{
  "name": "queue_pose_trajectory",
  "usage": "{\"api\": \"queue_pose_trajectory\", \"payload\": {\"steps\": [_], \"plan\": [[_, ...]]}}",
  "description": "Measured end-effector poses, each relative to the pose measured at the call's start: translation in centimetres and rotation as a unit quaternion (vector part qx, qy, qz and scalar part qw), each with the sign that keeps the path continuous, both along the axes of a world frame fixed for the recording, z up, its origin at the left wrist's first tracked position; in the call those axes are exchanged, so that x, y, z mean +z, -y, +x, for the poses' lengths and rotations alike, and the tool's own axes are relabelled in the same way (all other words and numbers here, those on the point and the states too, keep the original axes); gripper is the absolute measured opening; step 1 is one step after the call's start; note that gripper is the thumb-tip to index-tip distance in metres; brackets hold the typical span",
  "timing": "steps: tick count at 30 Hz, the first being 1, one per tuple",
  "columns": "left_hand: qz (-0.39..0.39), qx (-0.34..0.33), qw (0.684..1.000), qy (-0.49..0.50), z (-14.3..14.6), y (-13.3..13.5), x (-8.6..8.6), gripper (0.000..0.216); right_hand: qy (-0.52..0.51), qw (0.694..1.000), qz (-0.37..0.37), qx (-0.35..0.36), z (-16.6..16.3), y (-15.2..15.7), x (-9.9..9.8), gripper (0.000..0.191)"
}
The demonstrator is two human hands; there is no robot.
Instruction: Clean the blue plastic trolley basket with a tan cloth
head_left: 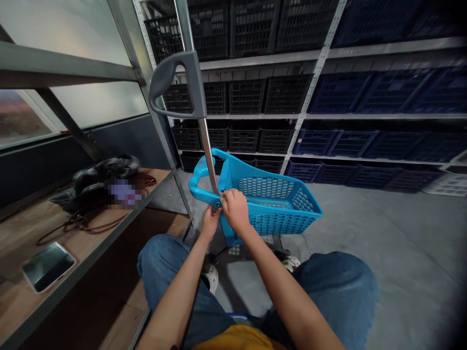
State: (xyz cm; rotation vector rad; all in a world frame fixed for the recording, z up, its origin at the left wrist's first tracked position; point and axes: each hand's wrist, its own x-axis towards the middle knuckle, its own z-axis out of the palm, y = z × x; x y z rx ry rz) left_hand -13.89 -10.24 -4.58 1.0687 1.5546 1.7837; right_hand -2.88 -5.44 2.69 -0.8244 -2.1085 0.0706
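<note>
A bright blue plastic shopping basket (pixel 272 206) on wheels stands on the grey floor in front of my knees. A metal pole (pixel 208 150) rises from its near rim to a grey handle (pixel 182 80). My right hand (pixel 235 210) is closed on the basket's near rim, right beside the foot of the pole. My left hand (pixel 210 221) is just below it, fingers pinched at the spot where the pole meets the basket. What the fingertips hold is too small to make out.
A metal-framed wooden shelf (pixel 91 233) runs along my left, bearing a phone (pixel 47 266), a dark bundle of cloth (pixel 104 180) and a cord. Racks of black crates (pixel 251 95) and dark blue crates (pixel 383 92) line the far wall. Grey floor lies to the right.
</note>
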Motion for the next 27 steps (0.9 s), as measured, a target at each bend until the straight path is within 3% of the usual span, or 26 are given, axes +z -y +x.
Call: {"api": "queue_pose_trajectory", "payload": {"steps": [4,8,10,12,16,19,22,27], "plan": [[-0.001,-0.005,1.000,-0.003,0.0,0.2,0.3,0.042,-0.007,0.998,0.059,0.011,4.0,-2.3,-3.9,0.026],[-0.004,0.008,1.000,-0.001,0.2,0.1,0.0,0.042,-0.008,0.997,0.052,-0.054,9.0,-4.6,-6.6,0.020],[0.004,0.006,1.000,-0.001,0.3,0.0,-0.2,0.043,-0.023,0.994,0.027,-0.103,9.0,-4.1,-6.1,0.017],[0.006,0.006,1.000,0.000,0.3,0.0,-0.3,0.046,-0.035,0.990,-0.002,-0.134,6.8,-2.6,-4.6,0.017],[0.014,-0.021,1.000,0.011,0.0,0.1,-0.1,0.050,-0.039,0.995,-0.036,-0.086,0.6,1.0,-1.1,0.021],[0.021,-0.029,0.999,0.005,-0.3,0.2,0.1,0.050,-0.014,1.000,-0.019,-0.014,-0.5,1.3,-0.8,0.031],[0.011,-0.009,1.000,-0.013,-0.6,0.1,0.0,0.046,0.023,0.999,0.022,0.025,2.8,-1.0,-3.0,0.038],[0.000,0.006,1.000,-0.002,-0.6,-0.1,-0.6,0.045,0.052,0.994,0.007,-0.097,12.9,-5.3,-7.2,0.030]]}}
